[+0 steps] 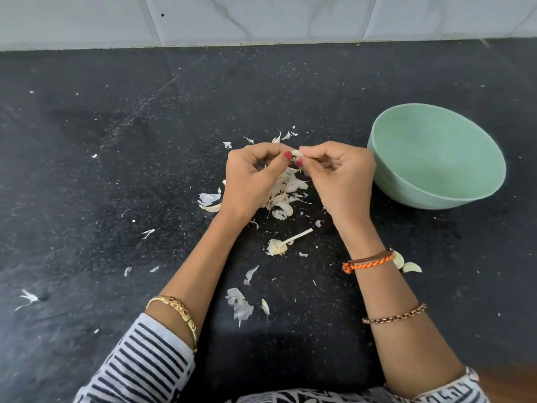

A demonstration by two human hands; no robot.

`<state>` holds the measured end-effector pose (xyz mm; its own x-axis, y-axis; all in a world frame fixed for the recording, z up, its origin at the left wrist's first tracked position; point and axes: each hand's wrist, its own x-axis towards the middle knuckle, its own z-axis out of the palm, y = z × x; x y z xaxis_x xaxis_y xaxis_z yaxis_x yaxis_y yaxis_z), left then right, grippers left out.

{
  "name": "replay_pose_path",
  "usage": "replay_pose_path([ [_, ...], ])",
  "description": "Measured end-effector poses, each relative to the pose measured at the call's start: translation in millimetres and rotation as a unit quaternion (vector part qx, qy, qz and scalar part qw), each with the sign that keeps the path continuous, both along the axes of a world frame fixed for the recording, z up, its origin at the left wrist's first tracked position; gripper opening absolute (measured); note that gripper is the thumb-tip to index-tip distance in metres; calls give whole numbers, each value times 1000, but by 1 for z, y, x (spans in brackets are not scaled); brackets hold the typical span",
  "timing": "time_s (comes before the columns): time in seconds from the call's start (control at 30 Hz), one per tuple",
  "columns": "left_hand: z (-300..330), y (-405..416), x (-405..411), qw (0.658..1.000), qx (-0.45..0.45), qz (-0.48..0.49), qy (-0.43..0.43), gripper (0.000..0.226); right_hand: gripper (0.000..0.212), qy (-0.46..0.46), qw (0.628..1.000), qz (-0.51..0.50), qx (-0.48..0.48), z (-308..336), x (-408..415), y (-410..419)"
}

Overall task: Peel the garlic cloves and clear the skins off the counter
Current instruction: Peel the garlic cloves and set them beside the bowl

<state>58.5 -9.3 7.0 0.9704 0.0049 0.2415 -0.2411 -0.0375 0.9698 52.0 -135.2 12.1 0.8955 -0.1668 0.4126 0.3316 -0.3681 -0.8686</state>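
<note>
My left hand (255, 175) and my right hand (340, 175) meet above the black counter (116, 170) and pinch one small white garlic clove (297, 153) between their fingertips. Under the hands lies a heap of papery garlic skins (286, 190). A bare garlic stalk with its root end (283, 242) lies nearer to me. Two cloves (405, 264) rest on the counter beside my right wrist. One more clove (213, 207) lies left of the heap.
A pale green bowl (436, 158) stands to the right of my hands; its inside looks empty. Loose skin scraps (239, 305) are scattered over the counter. A white tiled wall (261, 18) runs along the back.
</note>
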Motion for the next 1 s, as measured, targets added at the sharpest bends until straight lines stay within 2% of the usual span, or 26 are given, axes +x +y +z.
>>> replay_pose_path([
  [0.23, -3, 3, 2, 999, -39, -8, 27, 14, 5, -74, 996, -14, -55, -5, -1, 4],
  [0.43, -2, 1, 2, 998, -56, -2, 36, 10, 5, -95, 994, -1, -59, -6, -1, 4],
  [0.53, 0, -1, 0, 998, -58, -10, 29, 11, 8, -64, 997, 26, -17, -3, -1, 2],
  [0.63, 2, -3, -1, 998, -61, -14, 29, 14, 22, -1, 994, 71, 78, 4, -1, 0],
  [0.77, 3, 6, 4, 995, -63, 63, 37, 17, 23, 50, 982, 41, 175, 9, 0, -5],
  [0.83, 4, 6, 3, 997, -44, 59, 33, 16, 23, 72, 985, 31, 154, 7, 0, -3],
  [0.93, 0, -1, -1, 1000, 24, 16, 1, 27, 28, 75, 991, 31, 106, 4, 0, 2],
  [1.0, -4, -2, 1, 999, 48, 2, -17, 20, 29, 52, 996, 22, 75, 2, 1, 2],
])
